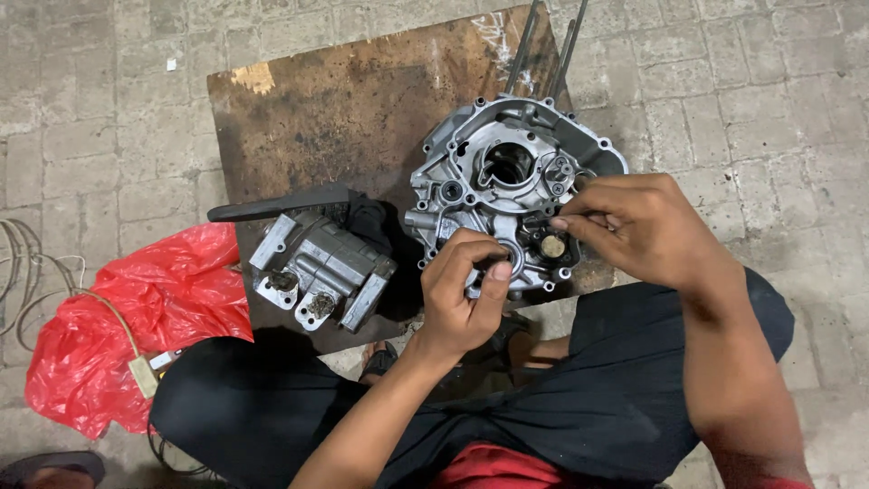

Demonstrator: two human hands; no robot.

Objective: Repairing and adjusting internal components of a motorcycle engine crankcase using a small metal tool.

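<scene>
A grey metal engine crankcase half [507,167] lies on a stained wooden board [344,109] in front of my knees. My left hand [463,292] is curled on the case's near edge, its thumb and fingers around a round opening. My right hand [634,226] reaches in from the right, its fingertips pinched together just above a small brass-coloured round part [553,245] set in the case. What the right fingers pinch is too small to make out.
A grey finned cylinder block [321,270] and a black flat handle-like piece [281,205] sit on the board's left side. A red plastic bag [136,317] and loose cable [36,272] lie on the paved ground at left. Thin metal rods [543,45] rise behind the case.
</scene>
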